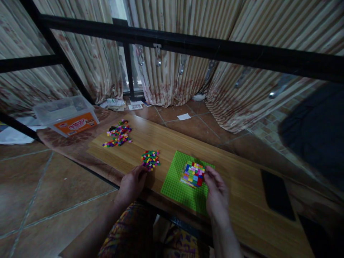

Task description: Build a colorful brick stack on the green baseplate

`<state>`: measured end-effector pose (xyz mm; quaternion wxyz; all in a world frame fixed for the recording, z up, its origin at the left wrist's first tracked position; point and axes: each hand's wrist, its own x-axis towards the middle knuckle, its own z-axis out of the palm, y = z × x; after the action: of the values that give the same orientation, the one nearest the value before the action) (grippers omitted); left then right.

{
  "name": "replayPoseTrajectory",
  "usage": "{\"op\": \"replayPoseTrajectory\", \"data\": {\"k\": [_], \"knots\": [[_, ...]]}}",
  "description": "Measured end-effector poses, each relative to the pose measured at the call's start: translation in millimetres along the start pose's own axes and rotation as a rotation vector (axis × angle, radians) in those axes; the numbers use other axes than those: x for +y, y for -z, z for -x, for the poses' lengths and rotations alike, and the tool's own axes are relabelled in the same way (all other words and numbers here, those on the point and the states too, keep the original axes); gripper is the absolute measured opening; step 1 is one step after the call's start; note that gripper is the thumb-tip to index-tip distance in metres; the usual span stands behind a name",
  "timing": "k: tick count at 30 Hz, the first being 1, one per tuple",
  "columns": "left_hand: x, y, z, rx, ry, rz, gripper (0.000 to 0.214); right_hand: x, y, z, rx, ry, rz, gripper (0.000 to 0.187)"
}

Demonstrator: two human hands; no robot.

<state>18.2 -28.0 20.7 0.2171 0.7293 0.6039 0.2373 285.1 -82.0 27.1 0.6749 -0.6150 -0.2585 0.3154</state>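
Note:
A multicoloured block of small building bricks (pixel 192 175) stands on a green studded baseplate (pixel 172 179). At its right edge is my right hand (pixel 218 191), with thumb and fingers closed against the block's side. My left hand (pixel 133 184) is lowered to the near edge of a small heap of loose bricks (pixel 151 159). Its fingertips are pinched together, and whatever may be between them is too small to make out. A larger pile of mixed bricks (pixel 118 134) lies farther left on the wooden board (pixel 166 136).
A clear plastic box (pixel 67 114) with an orange label stands beyond the board's left end. To the right lies a flat black object (pixel 277 193), like a phone. A dark metal rail (pixel 174 37) and striped curtains (pixel 185 21) are behind, with a white paper (pixel 184 116) on the floor.

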Motion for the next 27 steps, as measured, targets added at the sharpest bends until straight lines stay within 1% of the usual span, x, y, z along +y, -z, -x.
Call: {"op": "replayPoseTrajectory", "data": {"k": [5,8,13,21,27], "knots": [[-0.5,-0.5,-0.1,-0.017,0.011,-0.021,0.024,-1.3,-5.2,1.0,-0.020,-0.076,-0.153,0.038],[0.2,-0.2,-0.6,-0.014,0.010,-0.022,0.025,0.1,-5.7,1.2,-0.024,-0.074,-0.187,0.036],[2.2,0.6,-1.0,-0.007,0.017,-0.034,0.024,4.4,-5.6,-0.5,-0.046,-0.028,-0.170,0.034],[-0.5,-0.6,-1.0,-0.012,0.012,-0.029,0.023,3.8,-6.0,-0.3,-0.071,-0.031,-0.162,0.032],[-2.2,-1.3,-0.5,-0.026,0.007,-0.015,0.023,7.0,-4.9,-1.1,-0.072,-0.011,-0.119,0.034]]}}
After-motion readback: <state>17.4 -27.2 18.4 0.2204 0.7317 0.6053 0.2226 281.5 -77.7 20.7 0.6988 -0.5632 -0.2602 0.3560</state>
